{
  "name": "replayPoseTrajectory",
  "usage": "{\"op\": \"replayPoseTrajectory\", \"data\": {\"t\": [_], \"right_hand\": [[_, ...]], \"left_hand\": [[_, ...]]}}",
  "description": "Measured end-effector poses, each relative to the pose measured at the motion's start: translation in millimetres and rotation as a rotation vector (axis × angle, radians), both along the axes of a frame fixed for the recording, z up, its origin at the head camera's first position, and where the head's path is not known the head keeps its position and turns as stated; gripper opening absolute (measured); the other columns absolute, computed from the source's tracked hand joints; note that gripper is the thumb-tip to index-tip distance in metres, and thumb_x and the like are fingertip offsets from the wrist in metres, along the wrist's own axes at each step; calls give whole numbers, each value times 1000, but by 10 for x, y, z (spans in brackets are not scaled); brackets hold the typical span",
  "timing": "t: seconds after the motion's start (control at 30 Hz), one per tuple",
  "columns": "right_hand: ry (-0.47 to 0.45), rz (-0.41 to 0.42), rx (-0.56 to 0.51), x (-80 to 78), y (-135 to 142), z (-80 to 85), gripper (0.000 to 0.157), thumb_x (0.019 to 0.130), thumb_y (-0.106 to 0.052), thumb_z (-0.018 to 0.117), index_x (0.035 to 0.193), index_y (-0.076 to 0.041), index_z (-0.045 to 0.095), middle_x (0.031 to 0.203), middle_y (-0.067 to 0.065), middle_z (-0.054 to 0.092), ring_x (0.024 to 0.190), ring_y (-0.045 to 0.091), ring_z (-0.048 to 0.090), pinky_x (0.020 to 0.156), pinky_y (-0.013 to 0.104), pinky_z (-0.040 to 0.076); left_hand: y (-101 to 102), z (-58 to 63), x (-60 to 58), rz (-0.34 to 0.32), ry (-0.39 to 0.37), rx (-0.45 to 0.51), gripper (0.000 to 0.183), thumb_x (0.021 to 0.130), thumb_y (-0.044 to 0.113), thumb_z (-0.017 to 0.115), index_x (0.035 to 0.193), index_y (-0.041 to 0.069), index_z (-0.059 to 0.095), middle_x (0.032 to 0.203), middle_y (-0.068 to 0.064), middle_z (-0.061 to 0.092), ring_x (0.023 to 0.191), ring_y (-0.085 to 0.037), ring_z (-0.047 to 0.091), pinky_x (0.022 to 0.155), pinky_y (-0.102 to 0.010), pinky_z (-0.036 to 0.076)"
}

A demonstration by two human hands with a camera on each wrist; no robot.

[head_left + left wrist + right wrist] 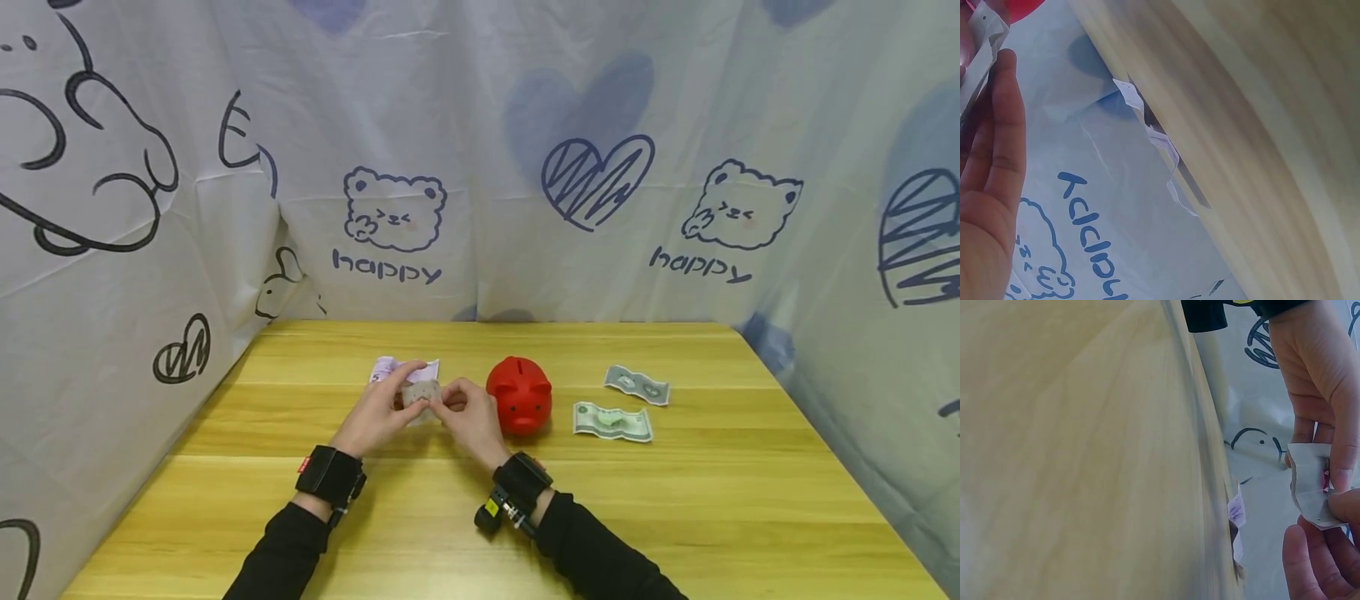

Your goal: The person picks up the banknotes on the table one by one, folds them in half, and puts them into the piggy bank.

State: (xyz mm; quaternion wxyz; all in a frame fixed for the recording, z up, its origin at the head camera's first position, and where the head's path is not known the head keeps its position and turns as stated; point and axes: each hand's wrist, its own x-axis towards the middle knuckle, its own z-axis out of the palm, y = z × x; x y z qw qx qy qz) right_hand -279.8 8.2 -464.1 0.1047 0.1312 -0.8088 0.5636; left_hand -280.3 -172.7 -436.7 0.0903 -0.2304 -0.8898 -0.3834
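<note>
Both hands hold a small, thin, pale grey piece like a little pouch (422, 392) between them, above the table left of the red piggy bank (519, 397). Its exact kind is unclear; a pink-red spot shows on this pale piece (1310, 478) in the right wrist view. My left hand (378, 414) grips its left side between thumb and fingers. At its right edge, the thumb and forefinger of my right hand (474, 419) pinch it. Behind the left hand lies a purple banknote (382, 367), partly hidden by the fingers.
Right of the piggy bank lie a grey-green banknote (637, 385) and, nearer, a light green banknote (613, 422), both creased. The wooden table (712, 500) ends at a patterned white cloth (487, 283) behind and at the sides.
</note>
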Motion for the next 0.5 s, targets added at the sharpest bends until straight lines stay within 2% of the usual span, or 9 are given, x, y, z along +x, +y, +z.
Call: {"op": "replayPoseTrajectory", "data": {"t": [0.3,0.5], "right_hand": [[-19,13,-26,14,-1,-14,14,86,-18,76,87,-10,65,86,8,72,74,13,69,64,20,55],[-12,14,-25,4,3,-17,14,87,-18,76,88,-10,65,86,8,72,74,13,68,65,21,55]], "left_hand": [[-4,-9,13,-1,-15,9,55,92,17,69,143,14,47,108,-15,64,77,-15,59,62,-23,49],[0,5,7,-1,-24,9,56,92,18,70,143,14,47,104,-13,63,75,-15,57,60,-23,48]]}}
